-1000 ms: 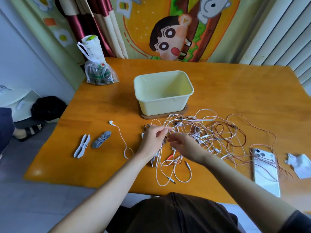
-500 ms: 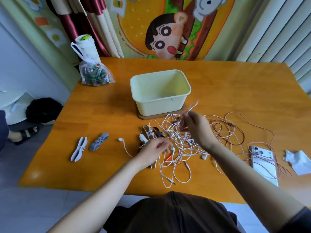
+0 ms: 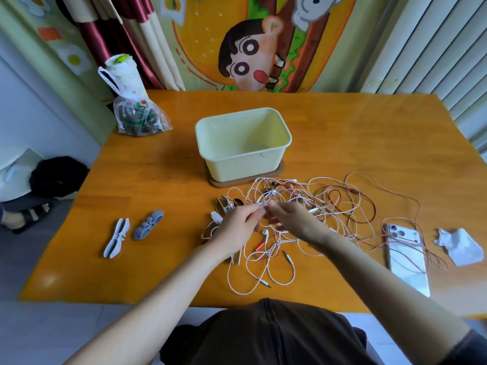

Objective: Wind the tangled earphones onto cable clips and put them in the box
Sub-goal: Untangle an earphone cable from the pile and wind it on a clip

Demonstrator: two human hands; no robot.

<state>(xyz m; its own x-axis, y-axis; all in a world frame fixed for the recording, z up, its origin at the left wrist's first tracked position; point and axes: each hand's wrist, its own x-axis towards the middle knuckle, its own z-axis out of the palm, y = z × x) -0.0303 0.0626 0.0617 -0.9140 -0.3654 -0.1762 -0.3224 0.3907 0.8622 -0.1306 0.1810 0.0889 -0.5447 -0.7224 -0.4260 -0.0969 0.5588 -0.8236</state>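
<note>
While pinching one earphones tangle (image 3: 274, 192) together, two hands, left (image 3: 237, 229), right (image 3: 292, 219); one white clip (image 3: 116, 237), one grey clip (image 3: 148, 224), one box (image 3: 245, 164).

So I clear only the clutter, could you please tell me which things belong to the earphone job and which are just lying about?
Job: tangled earphones, white clip, grey clip, yellow box, left hand and right hand pinching them.
Lying about: phone, crumpled paper, plastic bag.

Two bare forearms reach forward and converge; left hand (image 3: 237, 227) and right hand (image 3: 292, 219) meet fingertip to fingertip (thumbs and forefingers pinched) on one white cable (image 3: 261, 199).
</note>
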